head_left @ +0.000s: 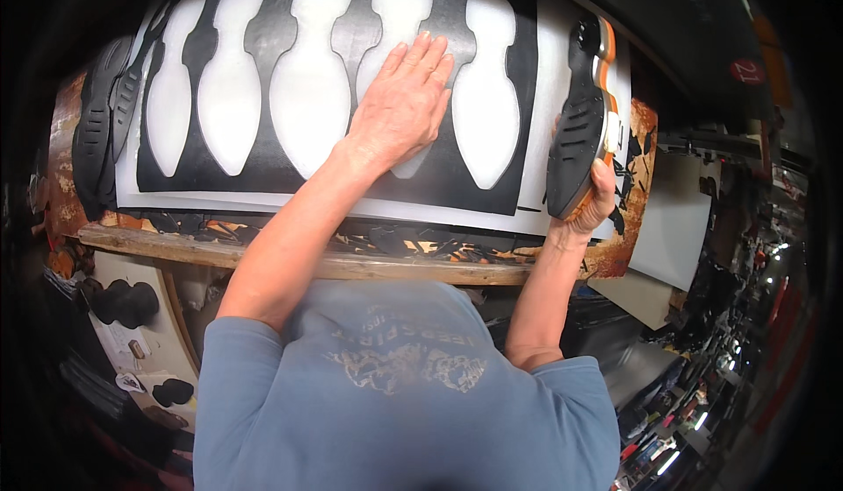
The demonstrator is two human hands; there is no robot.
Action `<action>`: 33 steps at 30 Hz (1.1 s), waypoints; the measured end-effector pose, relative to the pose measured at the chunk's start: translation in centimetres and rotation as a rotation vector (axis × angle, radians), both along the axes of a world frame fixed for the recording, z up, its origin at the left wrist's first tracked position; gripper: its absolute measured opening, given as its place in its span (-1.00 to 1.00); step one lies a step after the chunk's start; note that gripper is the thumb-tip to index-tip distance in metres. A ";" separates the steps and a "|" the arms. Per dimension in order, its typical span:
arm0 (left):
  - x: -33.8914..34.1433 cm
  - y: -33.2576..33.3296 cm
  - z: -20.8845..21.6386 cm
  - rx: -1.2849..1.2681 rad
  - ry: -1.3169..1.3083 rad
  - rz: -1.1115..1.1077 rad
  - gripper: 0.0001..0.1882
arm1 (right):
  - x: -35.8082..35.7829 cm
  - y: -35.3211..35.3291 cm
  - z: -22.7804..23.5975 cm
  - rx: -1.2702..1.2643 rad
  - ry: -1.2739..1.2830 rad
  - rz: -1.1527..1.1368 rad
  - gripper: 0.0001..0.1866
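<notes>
Sole-shaped cutting die (575, 126) looks stiff, likely hefty; grip side walls (607, 45). Right fingers (602, 177) clasp it; left fingers (414, 57) extended flat, holding nothing.

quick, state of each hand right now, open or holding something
Left hand: open, palm down over the black sheet.
Right hand: closed, holding the sole-shaped block, black with an orange-and-white edge.
</notes>
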State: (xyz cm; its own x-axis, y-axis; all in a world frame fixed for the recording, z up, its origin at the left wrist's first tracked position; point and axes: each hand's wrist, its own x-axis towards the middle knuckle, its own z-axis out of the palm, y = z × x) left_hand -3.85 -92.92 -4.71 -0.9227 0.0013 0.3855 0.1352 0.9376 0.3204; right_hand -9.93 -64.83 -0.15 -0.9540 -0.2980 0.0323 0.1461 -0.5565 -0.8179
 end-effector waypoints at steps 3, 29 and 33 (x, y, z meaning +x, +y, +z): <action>-0.2 0.1 0.4 0.019 -0.008 0.000 -0.37 | 1.3 1.0 0.4 -0.040 -0.025 -0.077 -0.25; 8.1 -1.2 2.3 1.268 0.009 0.170 -0.61 | 6.5 1.6 4.9 -0.293 -0.189 -0.058 0.03; 10.2 -2.8 2.5 1.168 -0.121 0.267 -0.61 | 3.6 3.7 8.5 -0.357 0.034 0.009 0.17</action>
State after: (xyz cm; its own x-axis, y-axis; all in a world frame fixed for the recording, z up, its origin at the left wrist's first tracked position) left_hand 6.31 -95.73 -2.26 -0.8708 -0.4877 -0.0622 -0.1082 0.0666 0.9919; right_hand -6.35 -61.08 8.35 -0.9479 -0.2709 0.1679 0.1286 -0.8070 -0.5763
